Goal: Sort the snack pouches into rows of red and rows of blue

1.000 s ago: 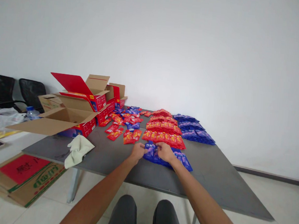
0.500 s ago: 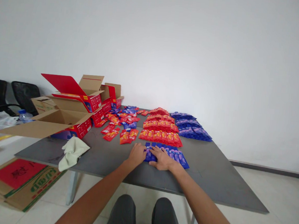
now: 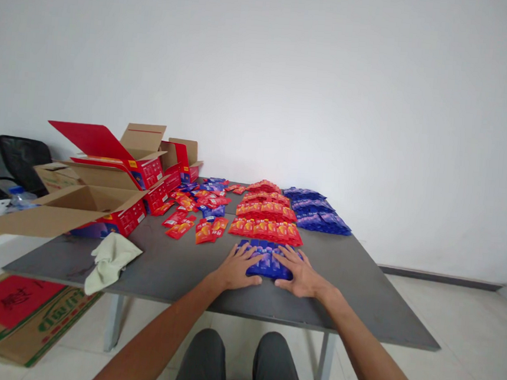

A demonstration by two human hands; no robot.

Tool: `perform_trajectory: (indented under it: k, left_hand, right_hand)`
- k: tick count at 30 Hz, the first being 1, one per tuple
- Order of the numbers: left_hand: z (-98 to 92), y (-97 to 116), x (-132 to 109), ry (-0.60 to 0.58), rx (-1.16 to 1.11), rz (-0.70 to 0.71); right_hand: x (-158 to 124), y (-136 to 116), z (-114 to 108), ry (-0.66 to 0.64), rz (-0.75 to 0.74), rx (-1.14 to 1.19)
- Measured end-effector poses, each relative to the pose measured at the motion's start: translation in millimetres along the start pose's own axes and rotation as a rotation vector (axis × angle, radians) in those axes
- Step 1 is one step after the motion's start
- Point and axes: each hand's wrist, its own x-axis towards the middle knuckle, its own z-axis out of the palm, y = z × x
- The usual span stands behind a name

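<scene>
A row of overlapping blue packets (image 3: 267,262) lies flat near the front of the grey table (image 3: 175,275). My left hand (image 3: 238,268) rests against the row's left end, fingers spread over the packets. At the right end my right hand (image 3: 300,272) does likewise, its fingers apart on top of them. Just beyond the row sit stacked rows of red packets (image 3: 265,229) with orange pictures. Stacked blue packets (image 3: 324,221) stand to their right. Loose red packets (image 3: 204,231) lie to the left, in front of a mixed heap of red and blue ones.
Open red cartons (image 3: 129,217) with raised flaps line the table's left side. A pale cloth (image 3: 112,260) hangs over the front edge. Flattened cardboard (image 3: 25,312) lies below left. A bottle (image 3: 19,198) and black chairs (image 3: 25,161) are at the far left.
My right hand has moved right, from the row's middle to its right end. My left hand has spread over the left end. The fanned blue packets are now drawn closer together.
</scene>
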Motion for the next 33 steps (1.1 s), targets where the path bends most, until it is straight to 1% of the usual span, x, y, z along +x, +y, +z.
perform_trajectory:
  k: [3,8,14,18,20,23,28,31,33]
  left_hand:
    - [-0.2,1,2,-0.018,-0.004,-0.004]
    - [0.8,5,5,-0.028,-0.008,-0.008]
    - [6.0,9,7,-0.009,0.004,-0.038]
    - [7.4,9,7,-0.002,0.011,-0.015]
    - [8.3,8,7,0.009,0.016,-0.011]
    - [9.8,7,6,0.021,0.022,-0.01]
    - [6.9,8,3,0.045,0.013,-0.004]
    - [1.0,7,0,0.077,0.006,-0.01]
    - [-3.5,4,-2,0.114,0.004,-0.021]
  right_hand:
    - [-8,13,3,-0.003,0.041,-0.002]
    - [-6,23,20,-0.002,0.044,-0.006]
    - [-6,21,31,0.043,0.059,-0.049]
    - [-7,15,33,0.083,0.073,-0.089]
    - [-7,13,34,0.092,0.071,-0.103]
    - [-7,12,33,0.073,0.073,-0.111]
    - [-2,10,24,0.048,0.079,-0.106]
    - [9,1,17,0.086,0.065,-0.105]
    - [22,-9,14,0.138,0.037,-0.1]
